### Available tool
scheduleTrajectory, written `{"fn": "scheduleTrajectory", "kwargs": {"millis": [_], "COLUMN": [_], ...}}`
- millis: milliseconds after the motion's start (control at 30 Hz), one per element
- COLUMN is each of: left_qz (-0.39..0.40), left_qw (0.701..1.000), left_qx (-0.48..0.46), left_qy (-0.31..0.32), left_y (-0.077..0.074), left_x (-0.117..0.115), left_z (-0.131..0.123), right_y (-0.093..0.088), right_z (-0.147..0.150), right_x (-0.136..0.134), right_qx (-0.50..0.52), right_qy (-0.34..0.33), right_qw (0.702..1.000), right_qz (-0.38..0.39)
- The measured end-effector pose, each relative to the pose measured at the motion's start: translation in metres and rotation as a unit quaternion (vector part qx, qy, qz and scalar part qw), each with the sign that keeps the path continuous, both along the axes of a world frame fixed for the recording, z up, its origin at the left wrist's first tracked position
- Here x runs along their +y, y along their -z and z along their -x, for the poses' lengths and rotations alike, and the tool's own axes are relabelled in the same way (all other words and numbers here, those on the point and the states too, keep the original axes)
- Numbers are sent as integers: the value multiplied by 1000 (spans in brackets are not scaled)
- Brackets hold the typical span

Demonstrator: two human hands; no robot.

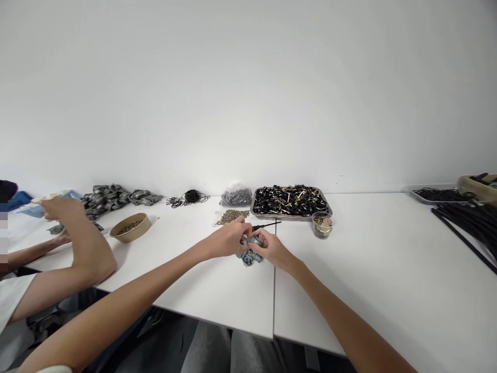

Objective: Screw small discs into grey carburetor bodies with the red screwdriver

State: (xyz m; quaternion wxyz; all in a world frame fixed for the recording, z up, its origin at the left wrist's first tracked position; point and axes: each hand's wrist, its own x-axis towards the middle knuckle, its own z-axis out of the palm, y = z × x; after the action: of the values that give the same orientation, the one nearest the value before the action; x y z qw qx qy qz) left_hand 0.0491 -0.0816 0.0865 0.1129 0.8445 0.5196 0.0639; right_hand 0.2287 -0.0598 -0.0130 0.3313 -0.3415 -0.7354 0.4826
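My left hand [232, 237] is closed, its fingers bent around a small grey metal casting [245, 240]. From the other side my right hand [273, 248] pinches the same area, thumb and fingertips close together; the fingers hide much of the piece. Several more grey metal castings [249, 259] lie on the table directly below my hands. Just behind them rests a screwdriver [267, 225] with a dark shaft and some red at its handle, which my hands partly cover.
Behind my hands are a pile of brass-coloured small parts [233, 216], a bag of grey pieces [236, 197], a tray of black and brass parts [254, 210] and a clear cup [322, 233]. At left, a co-worker's arm [83, 248] reaches past a cardboard bowl [142, 229]. Black strips [466, 228] lie right.
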Motion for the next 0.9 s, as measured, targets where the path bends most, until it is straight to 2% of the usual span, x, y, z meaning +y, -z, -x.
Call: {"fn": "scheduleTrajectory", "kwargs": {"millis": [100,200,333,433,500,633,700,767,800,867,900], "left_qz": [-2,7,27,65,90,157,209,233,218,139,86], "left_qw": [1000,998,991,978,969,948,929,908,896,868,860], "left_qx": [-26,-61,-118,-177,-189,-196,-231,-311,-369,-477,-501], "left_qy": [-4,19,61,92,128,195,200,159,115,0,-52], "left_y": [8,21,42,52,52,42,40,45,52,70,80], "left_x": [10,22,33,37,40,51,60,71,77,86,90], "left_z": [10,19,30,40,45,53,59,67,71,79,82], "right_y": [-2,-2,4,8,7,0,-3,-1,1,8,12], "right_z": [3,7,19,30,33,23,11,-2,-8,-16,-19], "right_x": [-1,-4,-9,-16,-21,-22,-14,-2,4,15,19], "right_qx": [-4,-47,-153,-225,-233,-177,-152,-154,-167,-200,-216], "right_qy": [60,112,182,210,202,138,154,205,230,262,262], "right_qw": [998,990,957,930,927,951,959,953,947,934,930], "right_qz": [-18,-71,-168,-202,-216,-211,-184,-161,-153,-140,-136]}}
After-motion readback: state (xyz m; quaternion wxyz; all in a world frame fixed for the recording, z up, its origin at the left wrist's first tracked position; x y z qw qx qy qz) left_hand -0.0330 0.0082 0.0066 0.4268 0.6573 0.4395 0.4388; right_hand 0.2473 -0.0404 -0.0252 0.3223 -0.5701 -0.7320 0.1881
